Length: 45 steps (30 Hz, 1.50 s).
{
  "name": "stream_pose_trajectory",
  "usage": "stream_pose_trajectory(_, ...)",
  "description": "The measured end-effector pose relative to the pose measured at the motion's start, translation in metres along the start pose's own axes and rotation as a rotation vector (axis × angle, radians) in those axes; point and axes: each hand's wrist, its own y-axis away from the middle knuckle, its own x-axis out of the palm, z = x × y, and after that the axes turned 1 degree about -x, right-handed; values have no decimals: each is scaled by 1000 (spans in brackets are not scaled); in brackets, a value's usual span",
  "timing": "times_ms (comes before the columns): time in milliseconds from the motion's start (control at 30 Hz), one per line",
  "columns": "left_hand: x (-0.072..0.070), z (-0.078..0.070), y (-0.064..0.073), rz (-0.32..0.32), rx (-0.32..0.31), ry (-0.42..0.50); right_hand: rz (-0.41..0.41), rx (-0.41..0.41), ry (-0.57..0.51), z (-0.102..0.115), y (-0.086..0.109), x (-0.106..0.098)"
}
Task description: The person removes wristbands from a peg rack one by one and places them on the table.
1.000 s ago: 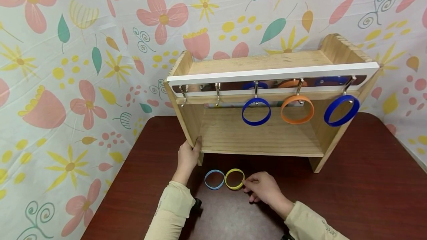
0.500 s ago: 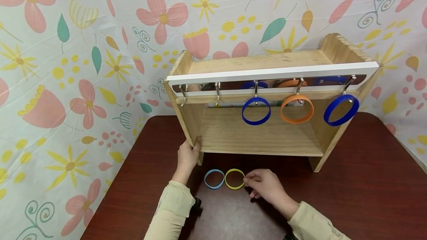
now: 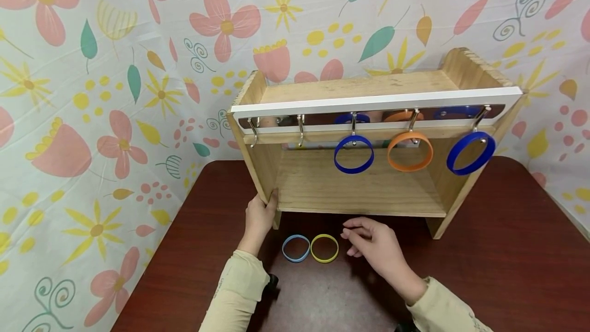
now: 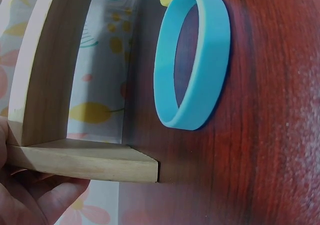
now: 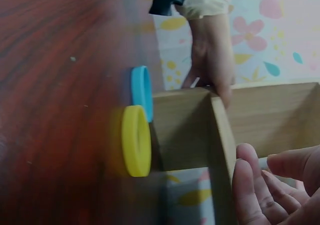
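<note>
My left hand [image 3: 259, 215] grips the lower part of the wooden shelf's [image 3: 359, 181] left side panel, its thumb on the inner face. In the left wrist view the hand shows beside the panel [image 4: 85, 162]. A light blue wristband [image 3: 296, 248] and a yellow wristband [image 3: 324, 248] lie side by side on the table in front of the shelf. To the right of the yellow one, my right hand [image 3: 375, 245] is apart from it, fingers loosely bent and holding nothing. The right wrist view shows a gap between thumb and fingers [image 5: 245, 185].
A white hook rail [image 3: 322, 106] runs along the shelf's upper front. From its hooks hang a blue wristband [image 3: 340, 164], an orange wristband [image 3: 392, 162] and another blue wristband [image 3: 454, 160]. The two left hooks [image 3: 301, 129] carry nothing. Behind the dark red table [image 3: 498, 250] hangs a flowered cloth [image 3: 152, 40].
My right hand has left the yellow wristband's edge and moved up and to the right, toward the shelf. The left hand keeps its grip on the shelf; both wristbands stay put.
</note>
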Motion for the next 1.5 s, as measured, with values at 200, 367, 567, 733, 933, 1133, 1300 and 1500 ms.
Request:
stream_pose_trajectory(200, 0, 1, 1, -8, 16, -4, -25, -91, -19, 12, 2, -8)
stream_pose_trajectory(367, 0, 0, 2, -9, 25, -7, 0, -99, -49, 21, 1, -16)
stream_pose_trajectory(567, 0, 1, 1, -17, 31, 0, -5, -155, -73, 30, 0, -23)
stream_pose_trajectory(733, 1, 1, 1, -23, 34, -1, -19, -187, -89, 38, 0, -26)
stream_pose_trajectory(933, 1, 1, 1, -20, 29, -6, -17, -207, -111, 45, 0, -29)
stream_pose_trajectory(1133, 0, 0, 1, -19, 18, -5, -39, -242, -130, 54, -2, -36)
stream_pose_trajectory(1300, 1, 0, 1, -18, 22, -1, -69, -262, -150, 62, -5, -40)
stream_pose_trajectory(1500, 1, 1, 0, -21, 20, -5, -74, -279, -174, 67, -7, -41)
